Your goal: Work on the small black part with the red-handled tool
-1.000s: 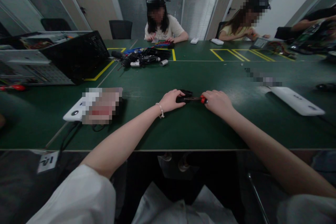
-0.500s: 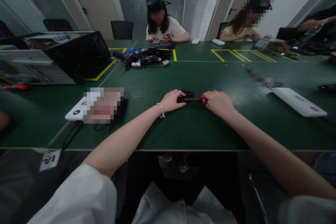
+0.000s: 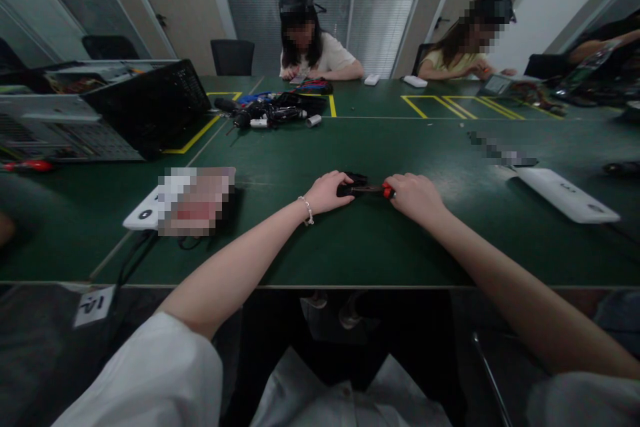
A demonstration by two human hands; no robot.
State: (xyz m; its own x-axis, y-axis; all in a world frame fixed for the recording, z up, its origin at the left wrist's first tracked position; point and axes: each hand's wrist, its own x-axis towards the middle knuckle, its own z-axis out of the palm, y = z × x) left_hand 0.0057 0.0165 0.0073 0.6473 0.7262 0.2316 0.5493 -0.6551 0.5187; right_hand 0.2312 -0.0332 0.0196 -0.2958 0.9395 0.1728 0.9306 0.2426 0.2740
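Note:
My left hand (image 3: 327, 191), with a bead bracelet at the wrist, is closed around a small black part (image 3: 356, 180) that rests on the green table (image 3: 360, 247). My right hand (image 3: 414, 195) is closed on a screwdriver with a red handle (image 3: 386, 191). Its dark shaft (image 3: 367, 189) lies level and points left into the black part. The two hands are a short gap apart, joined by the shaft.
A white power strip (image 3: 147, 208) lies left, another white strip (image 3: 565, 195) right. An open computer case (image 3: 100, 113) stands far left, a heap of black cables and parts (image 3: 270, 112) behind. Two people sit across the table; yellow tape marks its far half.

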